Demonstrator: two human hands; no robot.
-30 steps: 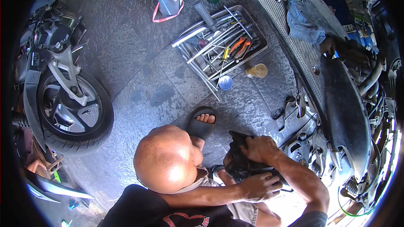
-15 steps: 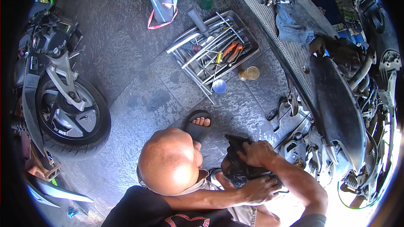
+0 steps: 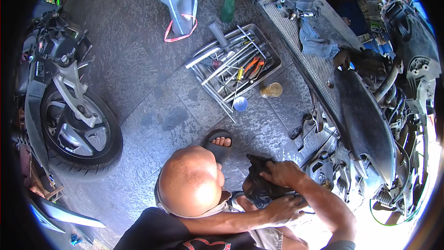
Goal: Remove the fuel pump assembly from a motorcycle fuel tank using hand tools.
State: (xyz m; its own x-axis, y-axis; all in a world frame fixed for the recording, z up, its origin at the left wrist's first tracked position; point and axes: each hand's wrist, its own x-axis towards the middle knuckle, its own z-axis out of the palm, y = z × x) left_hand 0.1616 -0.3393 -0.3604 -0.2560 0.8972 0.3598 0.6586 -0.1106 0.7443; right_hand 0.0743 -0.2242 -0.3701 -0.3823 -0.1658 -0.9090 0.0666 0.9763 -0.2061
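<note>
A black moulded plastic part [image 3: 260,183], with a jagged upper edge, is held low in front of me, beside my bent knee. My right hand [image 3: 283,174] is closed over its upper right side, the thumb resting on top. Just below, my left hand [image 3: 286,209] curls round the part's lower right end, fingertips partly out of sight. The underside of the part is hidden, and a sandalled foot shows behind it.
A metal tray [image 3: 273,68] of wrenches, screwdrivers and orange-handled pliers lies ahead, near a jar [image 3: 271,90], a blue lid [image 3: 240,103], a green bottle [image 3: 228,5] and a grey jug [image 3: 178,4]. A partly dismantled scooter [image 3: 365,115] stands right; a motorcycle wheel [image 3: 111,129] stands left.
The whole view has shifted slightly, so the tray and bottle sit a little lower. Both hands keep their hold on the black part, which has barely moved.
</note>
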